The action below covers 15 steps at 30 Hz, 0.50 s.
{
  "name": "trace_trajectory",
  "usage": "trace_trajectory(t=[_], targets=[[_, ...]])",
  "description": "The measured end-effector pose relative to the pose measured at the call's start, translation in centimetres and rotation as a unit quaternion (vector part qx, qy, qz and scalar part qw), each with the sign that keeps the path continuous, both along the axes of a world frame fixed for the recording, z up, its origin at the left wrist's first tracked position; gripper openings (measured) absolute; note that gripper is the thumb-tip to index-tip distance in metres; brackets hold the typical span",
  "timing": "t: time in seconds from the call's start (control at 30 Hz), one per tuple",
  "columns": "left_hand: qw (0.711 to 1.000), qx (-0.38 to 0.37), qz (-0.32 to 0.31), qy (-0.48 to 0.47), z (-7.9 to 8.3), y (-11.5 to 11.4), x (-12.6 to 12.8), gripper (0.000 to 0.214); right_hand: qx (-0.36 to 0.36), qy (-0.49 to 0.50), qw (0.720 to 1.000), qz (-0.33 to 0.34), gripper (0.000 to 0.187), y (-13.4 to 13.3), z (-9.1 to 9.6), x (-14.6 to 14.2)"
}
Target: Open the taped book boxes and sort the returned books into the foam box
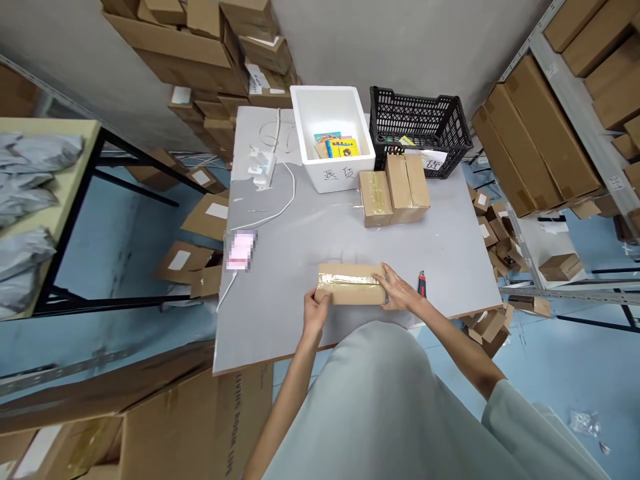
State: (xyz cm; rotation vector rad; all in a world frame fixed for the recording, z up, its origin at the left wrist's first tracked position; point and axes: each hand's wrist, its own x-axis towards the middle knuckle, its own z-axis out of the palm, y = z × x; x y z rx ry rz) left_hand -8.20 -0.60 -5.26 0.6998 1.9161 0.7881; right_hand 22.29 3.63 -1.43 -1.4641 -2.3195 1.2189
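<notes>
A long cardboard box (350, 293) with shiny clear tape along its top lies near the front edge of the grey table (280, 267). My left hand (315, 310) grips its left end, thumb on the near side. At the other end my right hand (397, 288) holds the box, fingers on the top and side. To the right of that hand rests a red and black utility knife (422, 285). Two taped cardboard boxes, a smaller one (376, 199) and a larger one (408, 189), stand together farther back.
A white foam bin (333, 175) with colourful booklets and a black plastic crate (420, 113) stand at the back. On the left are a power strip (265, 170), cables and a blurred phone (241, 251). Shelving (590, 293) and stacked cartons surround the table.
</notes>
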Motion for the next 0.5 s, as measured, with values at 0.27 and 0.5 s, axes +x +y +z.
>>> trace_trajectory(t=[0.27,0.5], targets=[[0.987,0.123,-0.080,-0.063,1.8,17.2,4.9,0.073,0.113,0.024,0.944,-0.310,0.103,11.1,0.3,6.4],[0.983,0.047,-0.130,-0.124,1.7,29.3,12.6,0.066,0.098,-0.004,0.868,-0.487,0.086,24.5,-0.1,10.7]])
